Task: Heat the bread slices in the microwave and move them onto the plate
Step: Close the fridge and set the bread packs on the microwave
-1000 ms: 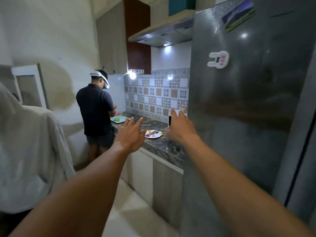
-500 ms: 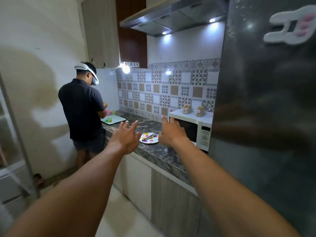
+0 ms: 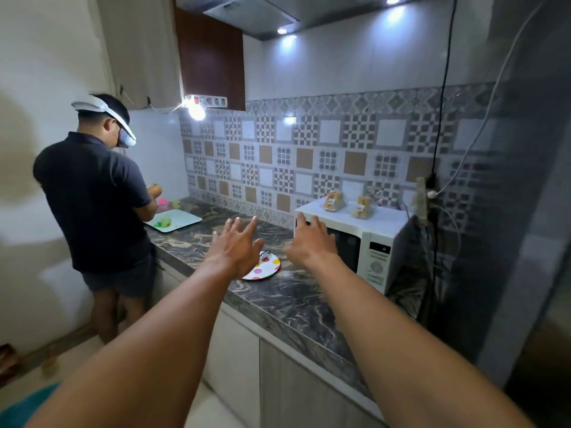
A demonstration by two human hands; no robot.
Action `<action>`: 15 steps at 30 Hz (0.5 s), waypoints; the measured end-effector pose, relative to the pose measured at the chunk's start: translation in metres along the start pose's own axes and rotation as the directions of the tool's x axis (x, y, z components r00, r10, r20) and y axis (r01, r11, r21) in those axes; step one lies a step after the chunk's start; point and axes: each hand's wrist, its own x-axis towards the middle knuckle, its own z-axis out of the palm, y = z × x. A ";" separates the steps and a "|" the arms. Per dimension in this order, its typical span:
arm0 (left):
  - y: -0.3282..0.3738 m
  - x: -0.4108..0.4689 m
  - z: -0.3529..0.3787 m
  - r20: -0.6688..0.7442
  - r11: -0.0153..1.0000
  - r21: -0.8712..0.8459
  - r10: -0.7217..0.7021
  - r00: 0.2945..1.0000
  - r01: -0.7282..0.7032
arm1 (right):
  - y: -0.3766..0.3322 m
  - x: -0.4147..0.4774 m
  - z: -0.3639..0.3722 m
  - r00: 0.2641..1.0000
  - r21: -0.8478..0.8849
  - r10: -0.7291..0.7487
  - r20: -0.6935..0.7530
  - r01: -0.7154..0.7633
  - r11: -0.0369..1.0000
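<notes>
A dim kitchen with patterned wall tiles; a glossy, dark-veined stone counter (image 3: 293,298) crosses the middle of the frame. Both arms reach forward, with the left hand (image 3: 238,245) and right hand (image 3: 312,242) spread wide, holding nothing. The task looks unstarted. Two wrapped bread packs (image 3: 333,200) sit on the boxy white microwave (image 3: 377,242) at centre right, its door closed. The round polka-dot plate (image 3: 265,268) beside it shows no bread.

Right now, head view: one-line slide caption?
Left hand and right hand reach toward microwave, bread on top, plate beside.
</notes>
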 end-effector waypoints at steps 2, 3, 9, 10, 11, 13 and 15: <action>-0.002 0.029 0.015 0.003 1.000 -0.009 0.028 1.000 -0.028 | 0.010 0.023 0.006 1.000 -0.028 0.025 -0.008 -0.025 0.999; -0.002 0.044 0.023 0.005 0.999 -0.019 0.047 0.999 -0.047 | 0.016 0.035 0.010 0.999 -0.042 0.043 -0.013 -0.043 0.998; 0.006 0.141 0.064 0.022 0.976 -0.091 0.202 0.979 -0.200 | 0.058 0.105 0.027 0.976 -0.059 0.207 -0.070 -0.211 0.976; 0.009 0.155 0.071 0.028 0.968 -0.107 0.233 0.972 -0.229 | 0.065 0.116 0.029 0.968 -0.053 0.238 -0.079 -0.242 0.969; 0.012 0.168 0.079 0.040 0.958 -0.126 0.265 0.963 -0.258 | 0.071 0.126 0.030 0.960 -0.047 0.266 -0.085 -0.271 0.961; 0.019 0.195 0.097 0.051 0.936 -0.151 0.329 0.943 -0.319 | 0.083 0.143 0.034 0.943 -0.043 0.313 -0.111 -0.319 0.947; 0.027 0.222 0.119 0.061 0.915 -0.173 0.378 0.924 -0.364 | 0.094 0.158 0.038 0.926 -0.040 0.351 -0.138 -0.360 0.932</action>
